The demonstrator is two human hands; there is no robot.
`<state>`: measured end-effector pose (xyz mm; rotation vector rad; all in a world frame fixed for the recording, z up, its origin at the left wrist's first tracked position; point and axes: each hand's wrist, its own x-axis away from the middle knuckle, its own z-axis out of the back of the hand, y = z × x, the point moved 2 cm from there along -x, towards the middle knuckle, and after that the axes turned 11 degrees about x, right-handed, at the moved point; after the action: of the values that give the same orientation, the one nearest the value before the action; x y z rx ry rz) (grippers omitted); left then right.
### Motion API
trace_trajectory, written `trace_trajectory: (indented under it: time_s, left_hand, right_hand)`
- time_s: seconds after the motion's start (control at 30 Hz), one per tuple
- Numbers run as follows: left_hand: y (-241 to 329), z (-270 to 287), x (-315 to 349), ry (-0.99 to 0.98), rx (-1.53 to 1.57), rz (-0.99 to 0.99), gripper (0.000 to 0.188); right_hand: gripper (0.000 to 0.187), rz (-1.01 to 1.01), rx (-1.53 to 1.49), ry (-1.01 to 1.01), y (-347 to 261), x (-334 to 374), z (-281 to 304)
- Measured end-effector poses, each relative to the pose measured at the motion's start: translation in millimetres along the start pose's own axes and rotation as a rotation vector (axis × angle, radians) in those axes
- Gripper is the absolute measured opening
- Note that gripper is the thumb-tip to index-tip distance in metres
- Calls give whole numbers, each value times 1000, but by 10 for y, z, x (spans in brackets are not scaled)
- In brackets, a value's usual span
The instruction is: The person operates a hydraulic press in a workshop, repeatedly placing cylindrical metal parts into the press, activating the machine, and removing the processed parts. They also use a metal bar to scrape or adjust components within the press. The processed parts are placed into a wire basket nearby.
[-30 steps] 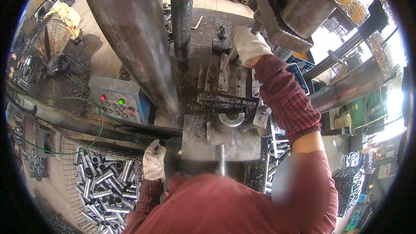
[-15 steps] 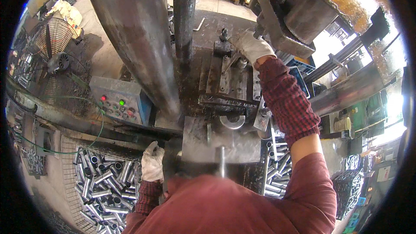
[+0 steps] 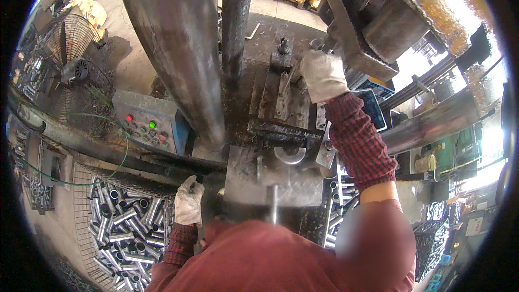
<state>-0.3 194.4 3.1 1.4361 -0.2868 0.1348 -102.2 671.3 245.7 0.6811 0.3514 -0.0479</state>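
Dark metal bench (image 3: 303, 30), fixture (image 3: 284, 94) by R grip (image 3: 324, 75); tubes (image 3: 123, 237) nr L grip (image 3: 188, 204); fan (image 3: 75, 70) far L; can't tell either hold.

The head view (fisheye) looks down on both hands (image 3: 324, 77) (image 3: 188, 203).

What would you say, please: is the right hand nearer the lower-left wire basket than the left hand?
No, the left hand is by that wire basket; the right hand is up at the metal fixture.
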Motion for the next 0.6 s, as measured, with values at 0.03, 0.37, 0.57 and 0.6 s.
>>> trace_trajectory:
  time_s: [0.03,0.37,0.57,0.6]
  left_hand:
    - [23,-10,3,10,-9,9,42]
    - [92,-120,-25,-19,79,-6,40]
    - [152,-101,-20,-16,34,13,42]
    - [168,-100,-11,-8,40,18,42]
  right_hand:
    - [16,-44,-148,25,47,26,1]
    - [27,84,-379,-47,170,-219,-964]
    - [29,31,-309,57,163,-7,-657]
    - [32,42,-239,15,156,26,-621]
